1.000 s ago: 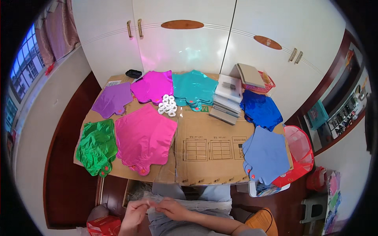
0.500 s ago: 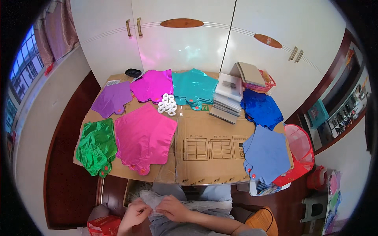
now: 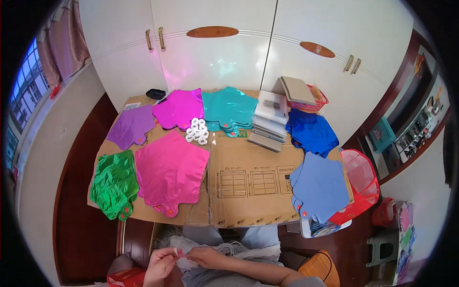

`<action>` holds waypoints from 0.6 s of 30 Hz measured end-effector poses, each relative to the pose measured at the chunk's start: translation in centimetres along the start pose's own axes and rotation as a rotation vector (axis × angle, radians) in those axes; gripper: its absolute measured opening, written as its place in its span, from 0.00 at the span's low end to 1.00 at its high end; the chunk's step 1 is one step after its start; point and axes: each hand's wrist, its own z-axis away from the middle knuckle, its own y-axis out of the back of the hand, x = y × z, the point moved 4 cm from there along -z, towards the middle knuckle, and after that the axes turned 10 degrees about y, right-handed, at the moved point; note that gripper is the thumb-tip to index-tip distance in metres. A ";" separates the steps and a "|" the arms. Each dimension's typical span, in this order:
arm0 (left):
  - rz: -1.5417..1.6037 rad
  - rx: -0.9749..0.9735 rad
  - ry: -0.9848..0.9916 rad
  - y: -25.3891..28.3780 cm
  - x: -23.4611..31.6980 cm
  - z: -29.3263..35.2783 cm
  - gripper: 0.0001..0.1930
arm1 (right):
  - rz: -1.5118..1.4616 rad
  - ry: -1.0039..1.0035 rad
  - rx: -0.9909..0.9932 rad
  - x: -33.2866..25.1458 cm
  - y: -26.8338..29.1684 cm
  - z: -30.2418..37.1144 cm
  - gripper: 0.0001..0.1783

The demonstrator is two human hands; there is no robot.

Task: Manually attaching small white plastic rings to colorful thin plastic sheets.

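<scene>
Above my lap, my left hand (image 3: 162,264) pinches a small white ring-like piece (image 3: 176,250) between its fingertips. My right hand (image 3: 208,258) is close beside it, its fingers drawn together near the left fingertips; what they hold, if anything, is too small to make out. Beneath the hands, a crumpled clear plastic bag (image 3: 263,252) lies across my lap, with white looped cord (image 3: 230,247) on it. On the cardboard-covered table ahead, a pile of white rings (image 3: 196,131) sits beside a large pink foil balloon (image 3: 171,172), flat and uninflated.
Flat foil balloons ring the cardboard (image 3: 248,203): green (image 3: 114,182), purple (image 3: 131,126), magenta (image 3: 178,108), teal (image 3: 229,107), dark blue (image 3: 311,131) and pale blue (image 3: 319,186). Stacked cards (image 3: 268,131) stand near a pink basket (image 3: 311,104). A red bag (image 3: 358,210) hangs at the right.
The hands have shifted slightly lower and apart. The left hand now shows a small white piece in its fingertips, and looped cord has become visible on my lap.
</scene>
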 end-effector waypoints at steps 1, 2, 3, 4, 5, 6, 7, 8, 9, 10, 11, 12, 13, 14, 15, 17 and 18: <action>0.078 0.102 -0.021 0.3 -0.2 -0.1 0.06 | 0.020 -0.030 -0.013 0.6 -0.2 0.2 0.08; 0.139 0.082 -0.065 0.5 -0.5 -0.1 0.04 | 0.039 -0.060 -0.026 1.3 -0.5 0.6 0.09; 0.198 0.055 -0.105 0.8 -0.8 -0.2 0.03 | 0.064 -0.043 -0.017 2.3 -0.7 1.2 0.09; 0.258 0.031 -0.144 0.9 -0.6 -0.4 0.03 | 0.087 -0.026 -0.011 3.4 -0.9 1.8 0.10; 0.346 -0.027 -0.168 1.1 0.0 -0.4 0.03 | 0.111 -0.009 -0.004 4.4 -1.2 2.5 0.10; 0.433 -0.086 -0.190 1.1 1.2 0.1 0.05 | 0.120 -0.038 -0.015 5.2 -1.5 3.1 0.11; 0.523 -0.145 -0.209 0.6 2.6 0.7 0.07 | 0.129 -0.068 -0.026 5.9 -1.7 3.8 0.12; 0.440 -0.129 -0.267 0.3 4.4 1.2 0.09 | 0.138 -0.100 -0.037 6.6 -1.9 4.4 0.13; 0.359 -0.108 -0.332 -0.4 6.8 1.7 0.12 | 0.106 -0.095 -0.036 7.0 -2.0 4.8 0.13; 0.406 -0.147 -0.420 -0.4 8.7 2.1 0.09 | 0.074 -0.089 -0.034 7.2 -2.0 5.0 0.14; 0.453 -0.192 -0.506 -0.2 10.6 2.4 0.05 | 0.045 -0.084 -0.028 7.5 -1.9 5.3 0.14; 0.550 -0.241 -0.586 -0.1 12.8 2.8 0.03 | 0.032 -0.084 -0.033 8.1 -2.0 5.7 0.15; 0.645 -0.288 -0.663 -0.1 15.1 3.1 0.08 | 0.016 -0.083 -0.038 8.8 -2.3 6.2 0.15; 0.618 -0.341 -0.734 -0.1 17.8 3.1 0.09 | 0.005 -0.085 -0.041 9.2 -2.3 6.5 0.15; 0.582 -0.379 -0.816 0.1 21.0 3.5 0.10 | 0.005 -0.098 -0.052 9.1 -2.3 6.5 0.15; 0.313 -0.347 -0.903 2.4 27.2 4.2 0.12 | 0.018 -0.126 -0.071 8.4 -1.7 6.5 0.16; 0.346 -0.311 -0.971 5.6 30.7 4.6 0.14 | 0.026 -0.114 -0.069 8.2 -1.4 6.4 0.17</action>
